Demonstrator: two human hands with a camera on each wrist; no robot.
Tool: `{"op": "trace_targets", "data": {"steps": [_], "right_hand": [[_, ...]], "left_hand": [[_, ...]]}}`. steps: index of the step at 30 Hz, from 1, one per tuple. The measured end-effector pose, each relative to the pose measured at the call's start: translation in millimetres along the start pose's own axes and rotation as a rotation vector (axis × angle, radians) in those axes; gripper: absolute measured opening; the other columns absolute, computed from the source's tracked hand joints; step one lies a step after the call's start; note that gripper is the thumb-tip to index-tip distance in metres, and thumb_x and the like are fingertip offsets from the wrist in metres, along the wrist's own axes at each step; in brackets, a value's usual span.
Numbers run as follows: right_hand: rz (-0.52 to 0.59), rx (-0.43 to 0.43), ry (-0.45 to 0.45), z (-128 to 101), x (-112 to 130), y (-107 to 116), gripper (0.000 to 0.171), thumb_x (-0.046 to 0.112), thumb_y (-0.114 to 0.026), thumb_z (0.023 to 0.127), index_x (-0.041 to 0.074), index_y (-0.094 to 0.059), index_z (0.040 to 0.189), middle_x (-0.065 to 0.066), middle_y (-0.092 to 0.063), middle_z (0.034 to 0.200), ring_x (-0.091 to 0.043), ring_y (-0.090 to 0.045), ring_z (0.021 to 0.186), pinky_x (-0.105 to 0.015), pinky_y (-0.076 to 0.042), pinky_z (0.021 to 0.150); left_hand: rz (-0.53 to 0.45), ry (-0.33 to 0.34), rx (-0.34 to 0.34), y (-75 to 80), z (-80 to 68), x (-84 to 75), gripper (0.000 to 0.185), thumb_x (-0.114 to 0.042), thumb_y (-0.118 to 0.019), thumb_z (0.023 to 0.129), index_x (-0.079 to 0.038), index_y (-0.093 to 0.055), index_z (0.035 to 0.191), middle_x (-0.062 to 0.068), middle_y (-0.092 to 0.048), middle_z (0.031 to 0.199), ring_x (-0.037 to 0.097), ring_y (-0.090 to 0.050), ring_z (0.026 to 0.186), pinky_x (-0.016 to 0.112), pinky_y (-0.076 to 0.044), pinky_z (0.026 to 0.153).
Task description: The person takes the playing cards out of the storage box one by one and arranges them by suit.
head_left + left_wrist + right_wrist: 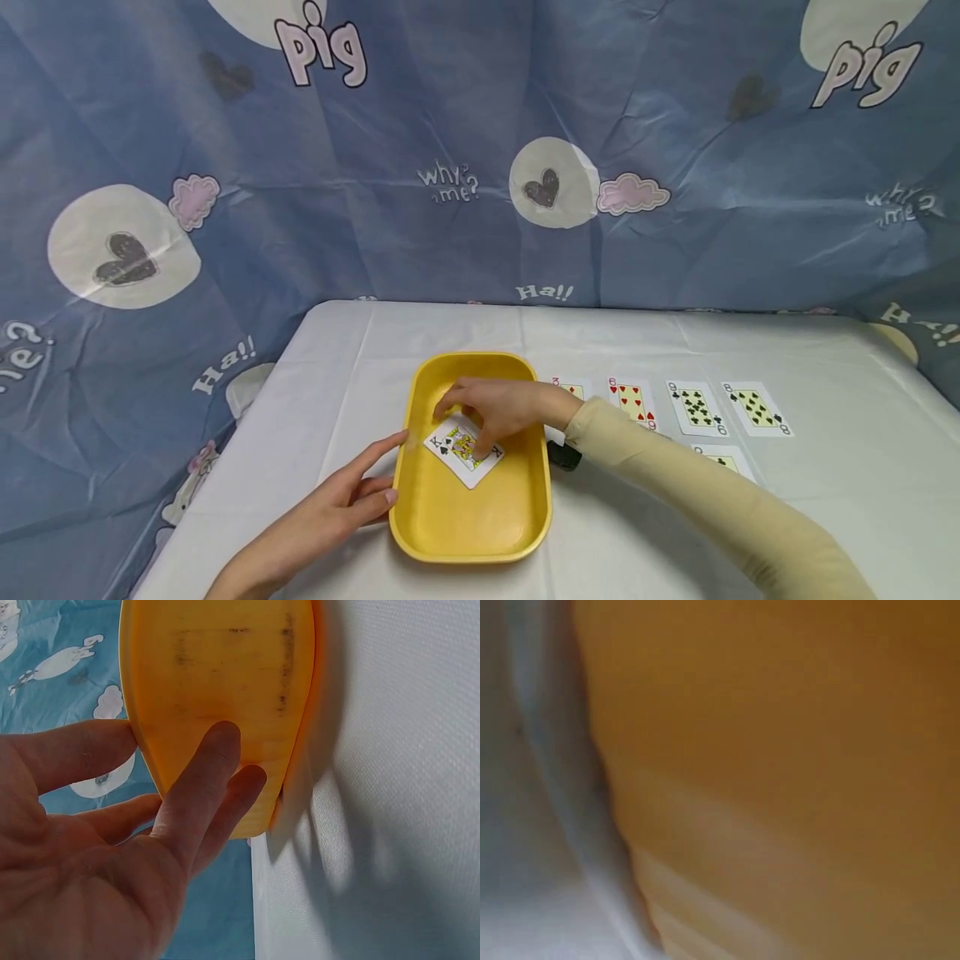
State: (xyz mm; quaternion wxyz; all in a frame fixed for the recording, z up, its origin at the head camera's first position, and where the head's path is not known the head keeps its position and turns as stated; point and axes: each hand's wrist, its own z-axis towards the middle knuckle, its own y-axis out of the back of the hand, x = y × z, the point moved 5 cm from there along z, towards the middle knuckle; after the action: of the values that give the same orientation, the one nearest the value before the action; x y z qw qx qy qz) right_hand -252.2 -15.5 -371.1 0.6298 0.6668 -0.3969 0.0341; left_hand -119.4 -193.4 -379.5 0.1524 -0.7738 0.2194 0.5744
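Observation:
A yellow tray (430,508) sits on the white table, with a king of spades card (459,454) lying face up in it. My right hand (491,412) reaches into the tray from the right. It arches over the card, with curled fingertips on its right edge and the thumb near its far corner. My left hand (341,500) lies flat on the table, its straight fingers against the tray's left wall. The left wrist view shows those fingers (199,787) touching the tray's outer wall (225,675). The right wrist view shows only the blurred yellow tray (780,750).
Several face-up cards lie in a row right of the tray: a three (572,389), a six of hearts (633,402), a nine of clubs (696,408) and an eight of clubs (756,408). Another card (722,461) lies nearer. A blue printed cloth (480,167) hangs behind.

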Motion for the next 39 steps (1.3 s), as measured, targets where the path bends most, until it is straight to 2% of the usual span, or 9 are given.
{"op": "trace_targets", "data": {"steps": [5, 10, 13, 18, 21, 26, 32, 36, 39], "right_hand": [[0.004, 0.027, -0.007, 5.8, -3.4, -4.8, 0.057, 0.022, -0.089, 0.074, 0.022, -0.063, 0.125, 0.003, -0.049, 0.116, -0.010, -0.048, 0.096, -0.020, -0.041, 0.083], [-0.002, -0.009, 0.014, 7.4, -4.3, -4.8, 0.055, 0.023, -0.089, 0.075, 0.022, -0.060, 0.122, 0.005, -0.050, 0.114, -0.011, -0.047, 0.098, -0.021, -0.040, 0.087], [0.008, -0.069, 0.036, 6.9, -3.6, -1.3, 0.050, 0.017, -0.086, 0.078, 0.021, -0.058, 0.119, 0.004, -0.055, 0.106, -0.011, -0.049, 0.093, -0.022, -0.042, 0.084], [0.039, -0.188, 0.078, 4.1, -2.0, 5.5, 0.035, 0.007, -0.071, 0.091, 0.022, -0.058, 0.119, 0.004, -0.060, 0.098, -0.013, -0.050, 0.073, -0.023, -0.043, 0.066], [0.043, -0.268, 0.124, 2.3, -0.4, 8.9, 0.033, 0.000, -0.061, 0.095, 0.019, -0.060, 0.121, 0.007, -0.060, 0.112, -0.011, -0.052, 0.083, -0.023, -0.045, 0.074], [0.096, -0.383, 0.160, -2.3, 2.0, 14.3, 0.035, -0.006, -0.050, 0.095, 0.016, -0.060, 0.120, 0.007, -0.059, 0.120, -0.010, -0.052, 0.097, -0.027, -0.047, 0.084], [0.179, -0.483, 0.138, -9.2, 1.2, 17.6, 0.039, -0.006, -0.048, 0.090, 0.020, -0.062, 0.117, 0.011, -0.059, 0.115, -0.010, -0.053, 0.088, -0.027, -0.049, 0.076], [0.235, -0.585, 0.118, -15.5, -0.4, 21.1, 0.040, -0.004, -0.051, 0.089, 0.025, -0.063, 0.113, 0.015, -0.058, 0.113, -0.010, -0.053, 0.087, -0.027, -0.049, 0.072], [0.284, -0.672, 0.137, -19.9, -1.5, 23.7, 0.040, -0.004, -0.051, 0.088, 0.026, -0.065, 0.111, 0.015, -0.059, 0.111, -0.011, -0.054, 0.085, -0.028, -0.049, 0.070]], "left_hand": [[0.002, 0.005, -0.004, -0.1, 1.0, 0.2, 0.065, -0.022, -0.052, 0.104, -0.023, -0.016, 0.159, 0.024, -0.045, 0.145, 0.030, -0.052, 0.126, 0.041, -0.048, 0.099], [0.004, -0.004, 0.000, -0.5, 0.7, 0.2, 0.065, -0.021, -0.052, 0.104, -0.023, -0.016, 0.159, 0.024, -0.043, 0.146, 0.030, -0.051, 0.127, 0.041, -0.048, 0.099], [0.005, -0.015, 0.005, -1.2, 0.7, -0.3, 0.064, -0.020, -0.051, 0.104, -0.023, -0.016, 0.158, 0.025, -0.043, 0.146, 0.031, -0.051, 0.127, 0.041, -0.048, 0.099], [0.006, -0.028, 0.007, -1.9, 0.9, -0.7, 0.063, -0.018, -0.050, 0.105, -0.022, -0.017, 0.158, 0.025, -0.044, 0.145, 0.032, -0.050, 0.127, 0.041, -0.048, 0.099], [0.007, -0.027, 0.002, -1.8, 0.7, -0.6, 0.064, -0.019, -0.050, 0.105, -0.022, -0.017, 0.158, 0.026, -0.044, 0.145, 0.032, -0.050, 0.128, 0.041, -0.048, 0.099], [0.007, -0.021, -0.003, -1.1, 0.4, -1.2, 0.064, -0.020, -0.050, 0.105, -0.022, -0.016, 0.158, 0.026, -0.044, 0.145, 0.031, -0.050, 0.128, 0.042, -0.048, 0.099], [0.009, -0.003, -0.006, -0.3, 1.3, -1.5, 0.065, -0.021, -0.051, 0.104, -0.021, -0.016, 0.159, 0.026, -0.044, 0.144, 0.031, -0.051, 0.127, 0.043, -0.048, 0.099], [0.016, 0.002, -0.014, -0.3, 1.8, -1.4, 0.066, -0.022, -0.052, 0.104, -0.021, -0.016, 0.159, 0.026, -0.044, 0.144, 0.031, -0.051, 0.127, 0.042, -0.049, 0.098], [0.023, -0.006, -0.009, -0.8, 1.7, -0.8, 0.066, -0.021, -0.052, 0.104, -0.021, -0.015, 0.159, 0.027, -0.044, 0.144, 0.031, -0.051, 0.127, 0.041, -0.049, 0.098]]}}
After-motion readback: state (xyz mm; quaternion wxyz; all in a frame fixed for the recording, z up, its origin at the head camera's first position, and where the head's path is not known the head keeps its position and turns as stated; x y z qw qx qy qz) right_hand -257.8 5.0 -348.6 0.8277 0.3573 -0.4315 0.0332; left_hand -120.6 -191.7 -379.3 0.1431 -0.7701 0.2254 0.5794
